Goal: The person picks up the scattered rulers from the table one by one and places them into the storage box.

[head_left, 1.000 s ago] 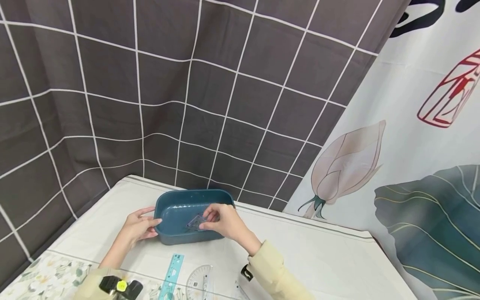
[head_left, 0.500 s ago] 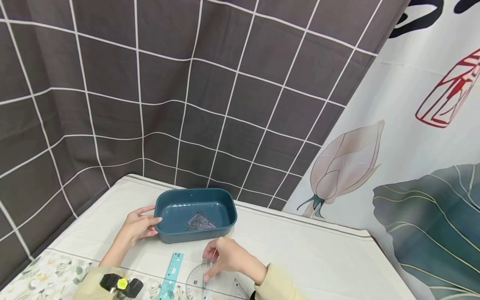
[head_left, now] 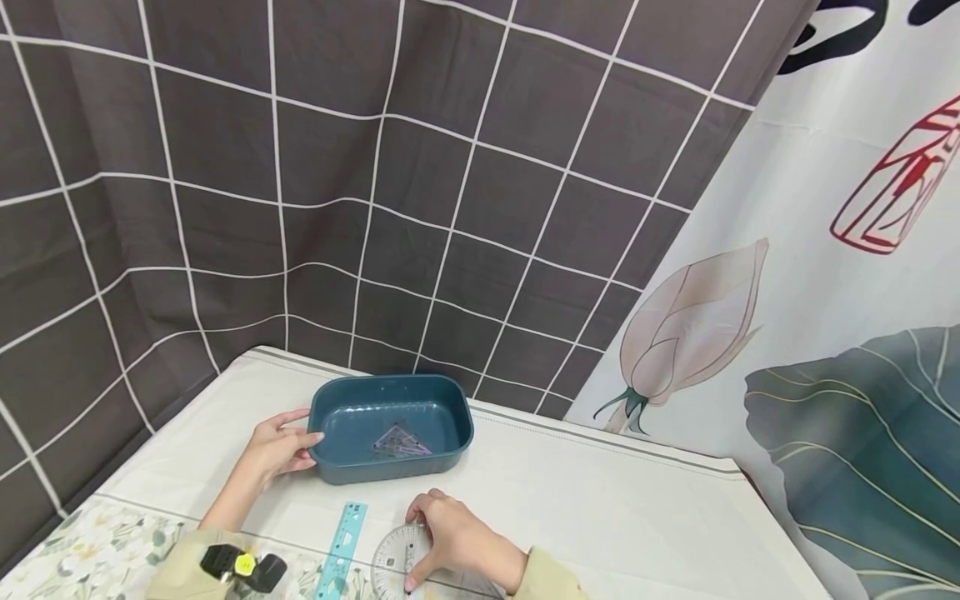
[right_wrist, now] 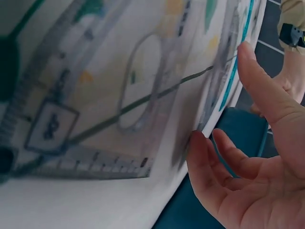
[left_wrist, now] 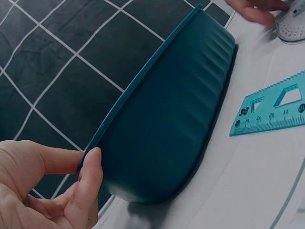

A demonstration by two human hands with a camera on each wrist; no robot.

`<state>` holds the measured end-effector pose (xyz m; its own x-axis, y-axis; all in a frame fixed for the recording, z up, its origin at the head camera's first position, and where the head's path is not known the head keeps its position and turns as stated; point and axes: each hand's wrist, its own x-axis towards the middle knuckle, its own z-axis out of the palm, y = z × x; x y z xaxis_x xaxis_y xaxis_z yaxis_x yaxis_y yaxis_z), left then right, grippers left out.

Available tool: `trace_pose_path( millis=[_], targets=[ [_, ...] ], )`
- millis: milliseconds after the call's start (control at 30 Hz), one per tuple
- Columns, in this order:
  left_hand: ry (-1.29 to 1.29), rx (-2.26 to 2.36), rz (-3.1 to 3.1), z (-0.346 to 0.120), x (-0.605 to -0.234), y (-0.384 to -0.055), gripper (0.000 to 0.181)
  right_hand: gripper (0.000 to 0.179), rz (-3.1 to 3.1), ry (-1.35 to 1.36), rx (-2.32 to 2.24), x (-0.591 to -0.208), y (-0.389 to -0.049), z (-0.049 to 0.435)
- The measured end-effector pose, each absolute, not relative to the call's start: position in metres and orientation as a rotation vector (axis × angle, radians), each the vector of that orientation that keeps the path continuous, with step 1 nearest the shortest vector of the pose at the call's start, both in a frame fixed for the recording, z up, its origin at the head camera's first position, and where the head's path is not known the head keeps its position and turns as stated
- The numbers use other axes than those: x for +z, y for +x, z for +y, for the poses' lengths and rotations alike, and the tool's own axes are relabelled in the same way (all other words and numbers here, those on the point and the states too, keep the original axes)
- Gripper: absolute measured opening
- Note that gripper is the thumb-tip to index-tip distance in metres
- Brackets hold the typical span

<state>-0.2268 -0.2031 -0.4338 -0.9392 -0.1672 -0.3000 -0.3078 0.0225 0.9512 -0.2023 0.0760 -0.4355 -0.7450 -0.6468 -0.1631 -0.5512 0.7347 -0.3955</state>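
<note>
In the head view, my left hand point(head_left: 276, 450) holds the left end of a dark teal rectangular basin point(head_left: 330, 472). Its thumb and fingers pinch the rim point(left_wrist: 93, 148), as the left wrist view shows. Clear set squares with purplish edges point(head_left: 401, 442) lie inside the basin. Nearer the table's front, my right hand point(head_left: 459, 537) spans a clear protractor point(head_left: 390, 557), thumb at one end of its straight edge and fingers at the other. A turquoise ruler point(head_left: 343, 546) lies left of the protractor. Partly under my right wrist is a clear triangular set square point(right_wrist: 95, 105), large in the right wrist view.
A white cloth point(head_left: 600, 517) covers the table, with a floral strip point(head_left: 112, 537) along the front left. Behind the basin hangs a dark curtain with white grid lines point(head_left: 420, 275). A pale printed curtain point(head_left: 690, 333) hangs at the right.
My right hand has come out of the basin and moved down to the protractor, where its fingers now meet the edge. My left hand stays on the basin's rim.
</note>
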Motion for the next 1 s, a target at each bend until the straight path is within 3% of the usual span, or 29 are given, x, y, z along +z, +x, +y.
trace_pose_path(
  millis=[400,600,800,1000],
  targets=[
    [-0.502,2.067,2.174,-0.204,-0.434,-0.226,0.070,0.056,2.626,-0.918,-0.513,-0.443,-0.207,0.074],
    [-0.494,2.077,2.168,-0.204,-0.433,-0.225,0.070,0.035,2.638,-0.964,-0.474,-0.441,-0.209,0.070],
    [-0.490,2.085,2.167,-0.204,-0.433,-0.225,0.070,0.046,2.604,-0.891,-0.569,-0.441,-0.212,0.070],
    [-0.491,2.080,2.169,-0.204,-0.433,-0.226,0.070,0.040,2.609,-0.923,-0.544,-0.442,-0.217,0.071]
  ],
)
